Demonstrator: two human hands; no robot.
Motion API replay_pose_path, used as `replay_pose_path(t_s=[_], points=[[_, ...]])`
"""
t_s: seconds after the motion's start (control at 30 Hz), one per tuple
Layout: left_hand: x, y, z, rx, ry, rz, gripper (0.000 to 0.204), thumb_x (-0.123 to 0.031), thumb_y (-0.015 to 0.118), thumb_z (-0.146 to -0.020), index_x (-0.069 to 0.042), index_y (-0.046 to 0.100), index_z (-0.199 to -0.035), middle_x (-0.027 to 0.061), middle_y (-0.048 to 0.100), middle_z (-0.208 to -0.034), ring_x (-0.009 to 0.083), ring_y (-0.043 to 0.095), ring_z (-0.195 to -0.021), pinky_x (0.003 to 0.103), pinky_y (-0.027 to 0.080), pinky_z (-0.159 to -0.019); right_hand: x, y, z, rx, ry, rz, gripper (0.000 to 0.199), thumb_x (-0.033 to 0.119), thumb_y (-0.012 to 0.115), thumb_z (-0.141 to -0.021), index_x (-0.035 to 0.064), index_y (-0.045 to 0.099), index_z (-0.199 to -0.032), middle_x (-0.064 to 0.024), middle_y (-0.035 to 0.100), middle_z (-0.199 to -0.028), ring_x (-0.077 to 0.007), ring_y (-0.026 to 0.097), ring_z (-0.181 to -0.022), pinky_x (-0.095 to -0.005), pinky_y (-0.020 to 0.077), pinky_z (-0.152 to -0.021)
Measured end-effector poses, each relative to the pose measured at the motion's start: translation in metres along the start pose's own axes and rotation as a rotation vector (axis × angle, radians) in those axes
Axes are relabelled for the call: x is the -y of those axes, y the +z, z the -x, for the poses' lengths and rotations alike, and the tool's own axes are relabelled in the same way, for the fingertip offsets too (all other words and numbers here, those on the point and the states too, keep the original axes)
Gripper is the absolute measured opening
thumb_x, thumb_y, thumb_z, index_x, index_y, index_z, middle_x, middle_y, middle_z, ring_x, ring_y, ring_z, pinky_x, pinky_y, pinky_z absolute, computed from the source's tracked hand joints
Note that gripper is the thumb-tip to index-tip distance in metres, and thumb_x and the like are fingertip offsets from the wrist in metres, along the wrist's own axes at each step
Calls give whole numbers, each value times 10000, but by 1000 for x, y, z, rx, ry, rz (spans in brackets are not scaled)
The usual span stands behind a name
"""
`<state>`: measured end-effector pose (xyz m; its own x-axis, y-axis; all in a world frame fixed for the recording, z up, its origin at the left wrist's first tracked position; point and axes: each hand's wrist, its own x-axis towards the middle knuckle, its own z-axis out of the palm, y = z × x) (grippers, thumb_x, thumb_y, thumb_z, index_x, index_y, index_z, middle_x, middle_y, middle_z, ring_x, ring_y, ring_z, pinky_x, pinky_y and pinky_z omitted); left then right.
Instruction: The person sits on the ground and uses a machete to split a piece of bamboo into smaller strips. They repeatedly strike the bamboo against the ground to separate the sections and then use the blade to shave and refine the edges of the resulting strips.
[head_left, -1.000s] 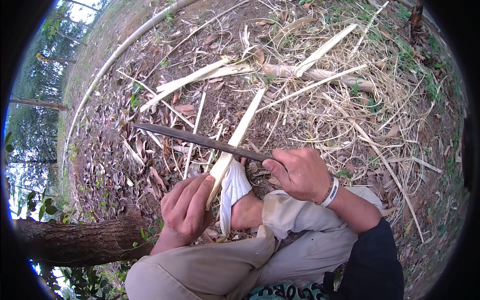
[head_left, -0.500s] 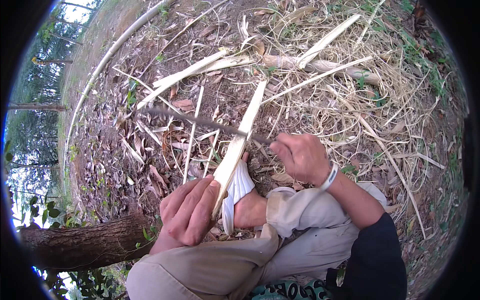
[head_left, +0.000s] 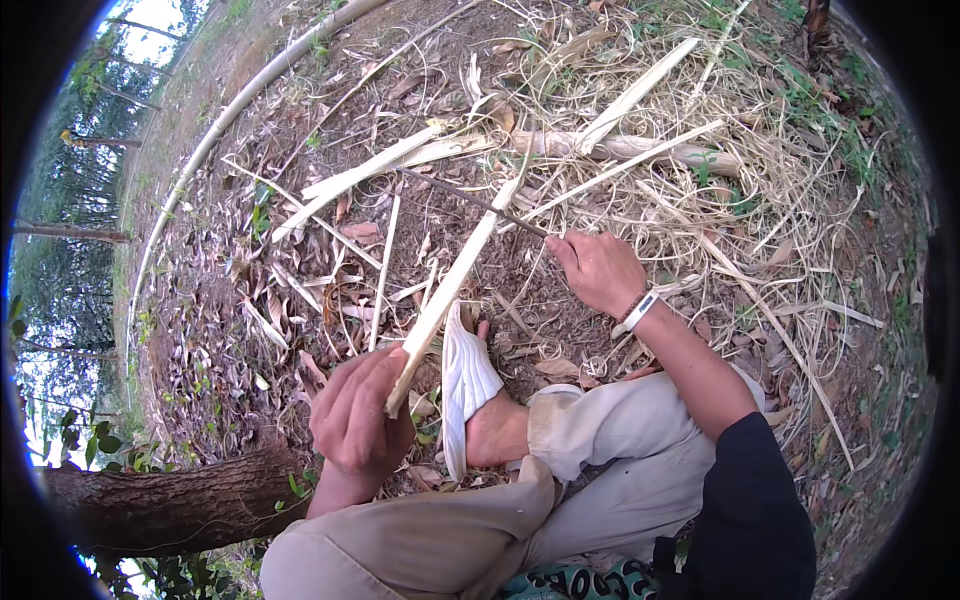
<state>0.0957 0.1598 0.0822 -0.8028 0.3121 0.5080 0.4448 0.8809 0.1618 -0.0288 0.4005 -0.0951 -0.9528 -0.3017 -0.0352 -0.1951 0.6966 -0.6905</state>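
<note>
The left hand (head_left: 358,418) is clamped on the near end of a bamboo slat (head_left: 452,285); the right hand (head_left: 603,270) grips a knife (head_left: 470,202) laid across its far end. Shavings (head_left: 720,190) heaped on the ground suggest much whittling done, this slat unfinished.

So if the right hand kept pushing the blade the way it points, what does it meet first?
Probably the bamboo strip: the right hand aims the blade up-left, and it already crosses the strip's far end. Depth there is unclear.
</note>
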Motion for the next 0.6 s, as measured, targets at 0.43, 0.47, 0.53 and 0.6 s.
replay_pose_path(t_s=[0.43,0.47,0.53,0.6], points=[[35,-49,-43,-126,-506,397,138,-79,724,-871,13,634,-921,115,725,-836,139,697,-732,249,564,-671,33,2,31,393,289,-783,455,406,441,-1013,32,550,-777,-192,569,-560,-405,593,-525,-490,468,-503],[33,-48,-44,-122,-503,384,138,-79,722,-873,17,632,-915,111,723,-821,139,698,-720,248,566,-663,40,-1,37,292,124,-597,446,402,444,-1012,34,546,-781,-187,574,-569,-401,596,-532,-486,467,-505],[32,-48,-47,-126,-506,381,136,-74,719,-875,22,628,-905,106,720,-803,137,700,-719,251,571,-658,74,-26,53,96,-197,-223,430,394,450,-1012,39,539,-787,-178,583,-588,-393,603,-546,-477,466,-510],[33,-48,-50,-139,-508,408,131,-66,715,-875,26,624,-898,102,718,-798,134,704,-738,256,577,-662,87,-37,63,53,-280,-296,410,399,482,-997,38,546,-815,-179,587,-595,-397,612,-579,-488,465,-529]])
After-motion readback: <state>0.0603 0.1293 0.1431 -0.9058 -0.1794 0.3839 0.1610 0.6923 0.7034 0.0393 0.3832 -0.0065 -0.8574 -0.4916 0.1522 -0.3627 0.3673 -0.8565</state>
